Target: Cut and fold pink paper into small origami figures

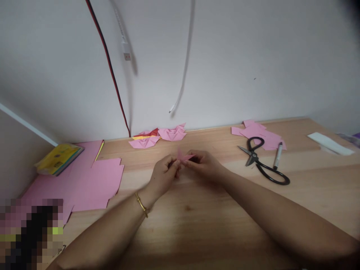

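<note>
Between my two hands is a small folded piece of pink paper (186, 156), raised slightly above the wooden tabletop. My left hand (166, 169), with a gold bangle at the wrist, pinches its left side between thumb and fingers. On the other side, my right hand (204, 165) grips the paper the same way, thumb towards me. Pointed corners stick up and out to the right; the lower part is covered by my fingers. Beyond my hands, folded pink paper shapes (172, 134) lie by the wall, one with a red and yellow piece (146, 134) on it.
Large pink sheets (92, 183) cover the left, with a yellow packet (59, 159) on top. To the right lie black-handled scissors (254, 155), a marker (278, 155), pink paper pieces (270, 137) and a white strip (330, 143). Cables (108, 63) hang along the wall.
</note>
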Demonstrator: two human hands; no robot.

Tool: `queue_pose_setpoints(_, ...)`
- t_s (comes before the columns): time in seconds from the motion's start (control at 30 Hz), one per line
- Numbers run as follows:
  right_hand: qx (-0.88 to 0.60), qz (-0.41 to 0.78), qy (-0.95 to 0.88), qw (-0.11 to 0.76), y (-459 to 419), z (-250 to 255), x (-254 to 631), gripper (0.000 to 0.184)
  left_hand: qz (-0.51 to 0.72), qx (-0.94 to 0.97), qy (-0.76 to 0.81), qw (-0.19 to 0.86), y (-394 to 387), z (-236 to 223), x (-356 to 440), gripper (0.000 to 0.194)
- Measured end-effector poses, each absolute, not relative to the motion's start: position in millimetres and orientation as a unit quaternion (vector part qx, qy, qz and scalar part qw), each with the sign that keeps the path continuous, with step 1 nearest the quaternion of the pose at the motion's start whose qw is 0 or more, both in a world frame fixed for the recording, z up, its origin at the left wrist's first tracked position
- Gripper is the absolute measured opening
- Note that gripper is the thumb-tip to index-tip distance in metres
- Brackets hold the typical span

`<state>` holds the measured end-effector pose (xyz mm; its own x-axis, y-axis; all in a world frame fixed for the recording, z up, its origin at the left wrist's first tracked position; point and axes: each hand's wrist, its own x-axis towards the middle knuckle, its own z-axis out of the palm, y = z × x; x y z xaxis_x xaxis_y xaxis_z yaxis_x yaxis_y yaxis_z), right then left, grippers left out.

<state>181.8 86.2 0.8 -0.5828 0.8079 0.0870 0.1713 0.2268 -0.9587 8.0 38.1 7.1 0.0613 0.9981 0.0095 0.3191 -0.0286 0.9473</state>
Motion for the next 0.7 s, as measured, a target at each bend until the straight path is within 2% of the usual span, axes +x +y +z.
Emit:
queue_pose_setpoints(0.2, -0.321, 0.485, -0.746, 0.323, 85.1, 3.5, 181.5, 0.024, 0.398, 0.602, 0.523, 0.454, 38.2, 6.9, 6.3, 0.017)
queue_pose_setpoints(0.37, -0.306, 0.476, -0.756, 0.328, 83.8, 7.7, 180.7, 0.031, 0.405, 0.581, 0.503, 0.496, 38.9, 10.1, 5.0, 0.020)
queue_pose_setpoints(0.63, -0.340, 0.517, -0.716, 0.324, 83.0, 6.6, 179.8, 0.040, 0.417, 0.539, 0.507, 0.527, 37.7, 11.2, 8.7, 0.021)
queue_pose_setpoints(0.7, -0.337, 0.514, -0.720, 0.321, 84.0, 3.8, 179.9, 0.036, 0.425, 0.525, 0.518, 0.524, 38.1, 9.1, 9.4, 0.021)
